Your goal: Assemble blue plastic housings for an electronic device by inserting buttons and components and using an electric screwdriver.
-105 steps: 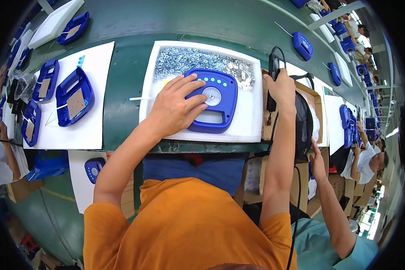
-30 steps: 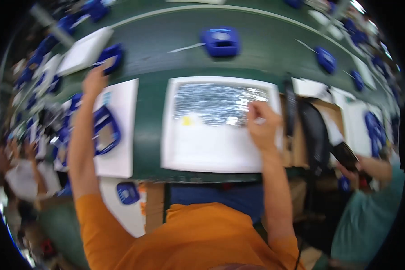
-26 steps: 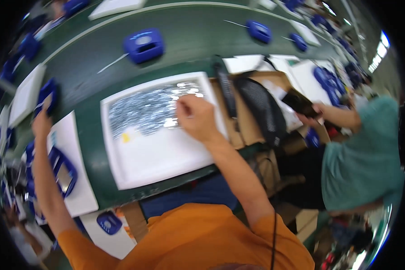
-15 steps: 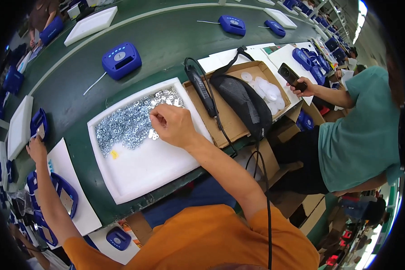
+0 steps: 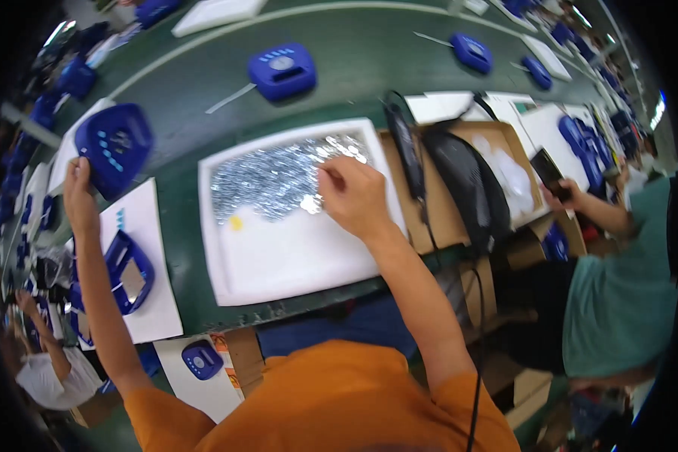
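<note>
A blue plastic housing is raised at the left, blurred by motion. My left hand grips its near left edge with closed fingers. My right hand hovers over a white foam tray, thumb and fingers pinched together; whatever is between them is hidden. Small silvery metal washers cover the far half of the tray, and a small yellow piece lies at their near edge.
Right of the tray, a cardboard box holds a black corded tool, a black mesh pouch and white discs. Blue devices sit on the green surface beyond. Open blue shells lie left. A person holds a phone.
My left hand has lifted the blue housing, turning its outer face into view. My right hand stays pinched above the washers. The whole view has shifted and turned.
</note>
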`<state>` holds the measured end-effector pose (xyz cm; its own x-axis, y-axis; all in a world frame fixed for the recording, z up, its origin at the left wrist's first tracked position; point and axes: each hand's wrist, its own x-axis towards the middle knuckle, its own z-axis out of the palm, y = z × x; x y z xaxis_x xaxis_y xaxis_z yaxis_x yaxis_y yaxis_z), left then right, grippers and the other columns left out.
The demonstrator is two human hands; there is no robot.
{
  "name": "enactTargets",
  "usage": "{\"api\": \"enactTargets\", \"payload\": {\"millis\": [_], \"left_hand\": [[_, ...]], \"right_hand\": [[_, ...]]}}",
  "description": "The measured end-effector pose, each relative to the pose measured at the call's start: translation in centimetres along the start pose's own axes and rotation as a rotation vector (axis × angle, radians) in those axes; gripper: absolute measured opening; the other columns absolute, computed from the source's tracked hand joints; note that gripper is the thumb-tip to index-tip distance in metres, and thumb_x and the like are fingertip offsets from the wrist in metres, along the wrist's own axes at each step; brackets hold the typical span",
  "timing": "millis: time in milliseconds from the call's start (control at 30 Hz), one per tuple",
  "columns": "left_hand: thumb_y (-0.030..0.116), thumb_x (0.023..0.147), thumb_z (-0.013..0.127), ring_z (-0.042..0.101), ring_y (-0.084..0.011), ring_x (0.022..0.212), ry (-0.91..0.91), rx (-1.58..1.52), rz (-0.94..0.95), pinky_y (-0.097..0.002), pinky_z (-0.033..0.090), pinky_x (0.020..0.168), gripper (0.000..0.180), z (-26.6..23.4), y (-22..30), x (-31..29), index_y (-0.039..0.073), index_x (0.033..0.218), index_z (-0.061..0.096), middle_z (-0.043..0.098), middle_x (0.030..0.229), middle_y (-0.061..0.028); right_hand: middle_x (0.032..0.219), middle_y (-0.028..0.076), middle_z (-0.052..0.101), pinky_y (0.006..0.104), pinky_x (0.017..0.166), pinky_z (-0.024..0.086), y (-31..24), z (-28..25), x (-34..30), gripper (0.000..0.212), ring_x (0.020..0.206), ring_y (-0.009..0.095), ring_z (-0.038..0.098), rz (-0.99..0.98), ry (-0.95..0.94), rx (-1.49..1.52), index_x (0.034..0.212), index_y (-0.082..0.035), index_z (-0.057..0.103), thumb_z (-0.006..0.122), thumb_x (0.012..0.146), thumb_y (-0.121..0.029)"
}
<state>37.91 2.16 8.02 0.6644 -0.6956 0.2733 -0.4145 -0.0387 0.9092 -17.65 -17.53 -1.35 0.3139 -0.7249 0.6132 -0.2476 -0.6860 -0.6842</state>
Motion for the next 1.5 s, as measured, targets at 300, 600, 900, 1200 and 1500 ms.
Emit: {"api": "enactTargets", "payload": {"millis": [300,600,900,1200,1500], "left_hand": [[0.032,0.116,0.064,0.062,-0.0045,0.093,-0.395,-0.385,-0.314,-0.0211,0.050,0.083,0.026,9.2,16.5,-21.7,0.006,0.117,0.068,0.066,0.102,0.0019],[0.038,0.120,0.068,0.064,0.0003,0.085,-0.779,-0.346,-0.447,-0.0170,0.050,0.076,0.030,14.9,17.7,-23.6,0.009,0.112,0.068,0.070,0.094,0.0052],[0.051,0.122,0.060,0.070,-0.0036,0.088,-0.855,-0.475,-0.489,-0.0219,0.056,0.079,0.047,17.5,14.8,-24.6,0.006,0.123,0.073,0.075,0.102,0.0018],[0.060,0.124,0.046,0.072,-0.0150,0.072,-0.667,-0.313,-0.373,-0.0309,0.057,0.071,0.065,16.4,10.5,-23.4,0.003,0.130,0.078,0.083,0.093,-0.0077],[0.024,0.107,0.076,0.074,-0.0358,0.089,-0.441,0.827,0.244,-0.0492,0.058,0.085,0.022,19.2,10.3,-24.5,0.006,0.098,0.085,0.081,0.093,-0.0104]], "right_hand": [[0.094,0.010,0.081,0.0333,0.067,0.059,-4.7,-3.0,1.0,0.019,0.078,0.017,0.077,0.216,-0.212,0.340,0.112,-0.001,0.083,0.088,0.099,-0.014],[0.111,0.012,0.080,0.0356,0.074,0.058,-13.2,-8.9,-1.5,0.053,0.086,0.021,0.074,0.012,-0.705,0.185,0.131,-0.001,0.079,0.097,0.092,-0.032],[0.101,0.009,0.079,0.0289,0.072,0.065,-12.4,-10.5,-3.1,0.038,0.089,0.014,0.076,0.311,-0.712,0.356,0.125,0.003,0.079,0.091,0.095,-0.017],[0.103,0.011,0.079,0.0297,0.072,0.066,-5.8,-9.0,-1.0,0.040,0.091,0.014,0.076,0.632,-0.494,0.425,0.123,0.010,0.075,0.088,0.103,-0.022],[0.093,0.011,0.080,0.0301,0.069,0.065,-1.2,-6.7,-1.2,0.046,0.080,0.015,0.078,0.739,-0.618,0.245,0.116,0.010,0.078,0.086,0.104,-0.034]]}}
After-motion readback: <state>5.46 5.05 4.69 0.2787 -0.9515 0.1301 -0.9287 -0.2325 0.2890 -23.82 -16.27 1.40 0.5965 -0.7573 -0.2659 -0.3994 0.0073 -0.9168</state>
